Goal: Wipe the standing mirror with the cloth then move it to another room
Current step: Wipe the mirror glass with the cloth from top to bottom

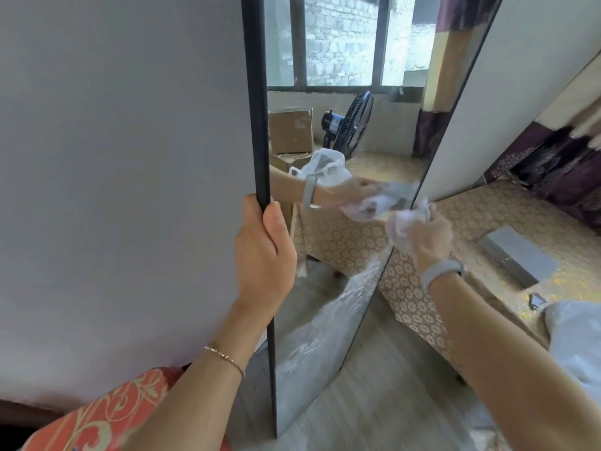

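Standing mirror (325, 288) fills the frame's centre, where I clamp my left hand (263, 255) round its black left edge to steady it while my right hand (426, 236) presses the bunched white cloth (406, 222) against its right edge.

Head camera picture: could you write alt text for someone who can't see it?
A person's left hand grips the black frame of a standing mirror while the right hand presses a crumpled white cloth against its smeared glass. A fan and window show in the reflection.
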A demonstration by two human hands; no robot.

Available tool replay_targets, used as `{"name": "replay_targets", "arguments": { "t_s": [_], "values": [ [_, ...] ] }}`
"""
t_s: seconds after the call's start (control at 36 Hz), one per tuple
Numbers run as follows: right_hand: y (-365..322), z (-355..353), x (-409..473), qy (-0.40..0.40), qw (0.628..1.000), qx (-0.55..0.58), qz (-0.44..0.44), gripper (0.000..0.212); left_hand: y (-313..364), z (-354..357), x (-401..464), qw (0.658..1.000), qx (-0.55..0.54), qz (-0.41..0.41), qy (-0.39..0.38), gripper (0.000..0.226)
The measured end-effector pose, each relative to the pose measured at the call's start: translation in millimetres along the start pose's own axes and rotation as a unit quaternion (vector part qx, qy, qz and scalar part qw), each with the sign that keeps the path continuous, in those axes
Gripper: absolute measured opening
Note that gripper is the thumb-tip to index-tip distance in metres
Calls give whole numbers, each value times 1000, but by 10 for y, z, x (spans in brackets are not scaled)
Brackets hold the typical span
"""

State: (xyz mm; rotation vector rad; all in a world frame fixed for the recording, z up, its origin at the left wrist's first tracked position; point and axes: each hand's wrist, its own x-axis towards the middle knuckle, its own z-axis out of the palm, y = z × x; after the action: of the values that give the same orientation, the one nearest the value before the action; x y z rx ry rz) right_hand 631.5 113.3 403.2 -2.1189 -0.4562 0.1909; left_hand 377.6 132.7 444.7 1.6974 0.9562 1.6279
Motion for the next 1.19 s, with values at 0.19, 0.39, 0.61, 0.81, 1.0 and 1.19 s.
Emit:
{"name": "replay_targets", "arguments": {
  "t_s": [0.19, 0.39, 0.61, 0.81, 1.0, 1.19],
  "values": [
    [-848, -256, 116, 113, 956, 97, -252, 52, 14, 5, -2, 1000, 5, 4, 25, 16],
    [-621, 79, 143, 40, 973, 116, -195, 46, -5, -1, -6, 999, 15, 6, 40, 16],
    [610, 256, -72, -171, 968, -134, 125, 37, -36, 8, -11, 998, 29, 12, 46, 15],
    [383, 55, 101, 0, 996, -87, -29, 38, -34, 84, -23, 998, 24, -9, 49, 18],
    [-252, 153, 328, 91, 974, 119, -168, 41, -196, 142, -330, 998, 18, -54, 32, 21],
    [663, 551, 249, -20, 991, 130, 19, 43, -380, 170, -398, 997, 11, -61, 52, 21]
  ]
}}
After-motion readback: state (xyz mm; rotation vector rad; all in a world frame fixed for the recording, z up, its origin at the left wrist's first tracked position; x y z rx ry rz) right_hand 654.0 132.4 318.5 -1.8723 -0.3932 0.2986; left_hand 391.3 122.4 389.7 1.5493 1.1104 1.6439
